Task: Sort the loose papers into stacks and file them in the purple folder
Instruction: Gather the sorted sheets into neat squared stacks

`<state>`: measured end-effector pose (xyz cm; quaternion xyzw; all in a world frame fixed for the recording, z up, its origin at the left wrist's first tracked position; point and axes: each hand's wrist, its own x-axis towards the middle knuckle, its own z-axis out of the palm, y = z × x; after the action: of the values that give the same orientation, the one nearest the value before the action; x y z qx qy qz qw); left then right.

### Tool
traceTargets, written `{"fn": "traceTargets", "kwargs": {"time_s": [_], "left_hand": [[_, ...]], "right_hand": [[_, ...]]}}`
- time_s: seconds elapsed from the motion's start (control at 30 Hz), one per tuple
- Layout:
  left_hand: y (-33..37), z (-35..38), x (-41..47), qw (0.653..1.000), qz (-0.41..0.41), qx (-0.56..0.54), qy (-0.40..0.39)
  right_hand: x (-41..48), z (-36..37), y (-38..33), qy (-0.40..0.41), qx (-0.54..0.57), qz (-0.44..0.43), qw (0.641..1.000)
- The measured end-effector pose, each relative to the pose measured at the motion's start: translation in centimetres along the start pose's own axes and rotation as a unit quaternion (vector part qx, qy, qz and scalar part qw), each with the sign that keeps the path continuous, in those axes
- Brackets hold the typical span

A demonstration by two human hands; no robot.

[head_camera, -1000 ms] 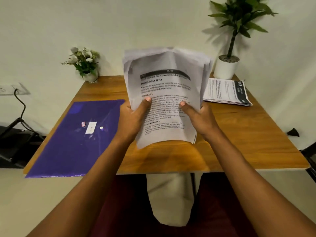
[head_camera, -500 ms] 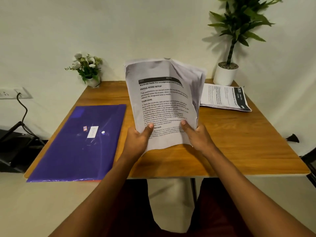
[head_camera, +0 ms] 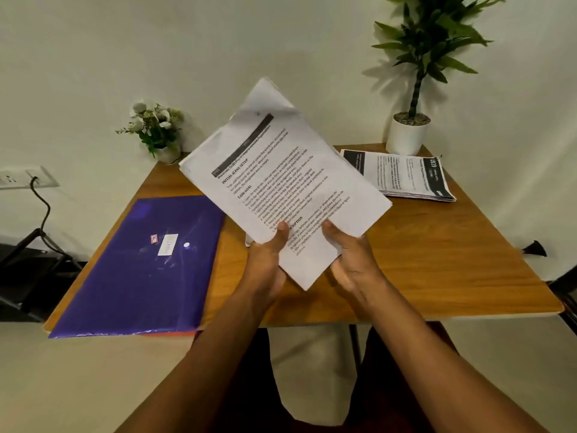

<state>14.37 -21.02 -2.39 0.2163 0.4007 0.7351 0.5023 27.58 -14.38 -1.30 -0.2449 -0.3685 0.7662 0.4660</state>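
Both forearms reach forward from the bottom of the view and meet over the middle of the wooden table, where the two hands grip one sheaf of printed papers by its lower end. The left hand holds the sheaf's lower left edge, thumb laid flat on the printed front page and the other fingers hidden behind the paper. The right hand sits just beside it at the lower right edge, thumb likewise pressed on the front, fingers curled underneath. The sheaf is raised off the table and tilted, its top corner leaning to the left and its bottom corner pointing down between the wrists. The purple folder lies flat and closed on the table's left part, left of the hands. A second stack of printed papers rests at the far right corner, just in front of a tall plant's white pot. A small pot of flowers stands at the far left corner
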Motion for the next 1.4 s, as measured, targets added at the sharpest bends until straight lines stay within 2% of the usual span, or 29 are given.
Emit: {"fn": "traceTargets", "kwargs": {"time_s": [0.2,0.27,0.37,0.5,0.57,0.7,0.87,1.17,1.3,1.4], "left_hand": [[7.7,-4.3,2.2,0.994,0.001,0.062,0.090],[10.3,-5.9,3.1,0.985,0.000,0.160,0.067],[12.4,-6.6,3.6,0.951,-0.008,0.308,0.014],[12.3,-5.3,3.5,0.925,0.021,0.377,-0.051],[11.4,-4.8,3.2,0.921,0.048,0.381,-0.061],[9.7,-4.3,2.4,0.918,0.122,0.377,0.022],[8.6,-4.8,1.3,0.917,0.168,0.357,0.052],[6.8,-5.3,-0.1,0.924,0.184,0.330,0.059],[5.4,-5.5,-0.4,0.936,0.128,0.322,0.053],[5.4,-5.7,-0.5,0.936,0.120,0.326,0.052]], "right_hand": [[1.0,-3.8,-4.0,-0.023,-0.131,0.016,0.991],[1.3,-4.6,-5.4,-0.036,-0.163,0.027,0.986],[1.8,-5.0,-7.1,-0.052,-0.222,0.036,0.973],[2.3,-4.4,-8.2,-0.048,-0.372,0.013,0.927],[2.3,-3.9,-8.4,-0.034,-0.399,-0.008,0.916],[1.8,-3.5,-8.5,-0.012,-0.415,-0.053,0.908],[0.8,-4.1,-7.2,-0.002,-0.403,-0.067,0.913],[0.7,-4.9,-5.3,0.029,-0.379,-0.066,0.923],[0.8,-5.5,-4.0,0.025,-0.384,-0.036,0.922],[0.8,-5.9,-3.6,0.039,-0.383,-0.035,0.922]]}}
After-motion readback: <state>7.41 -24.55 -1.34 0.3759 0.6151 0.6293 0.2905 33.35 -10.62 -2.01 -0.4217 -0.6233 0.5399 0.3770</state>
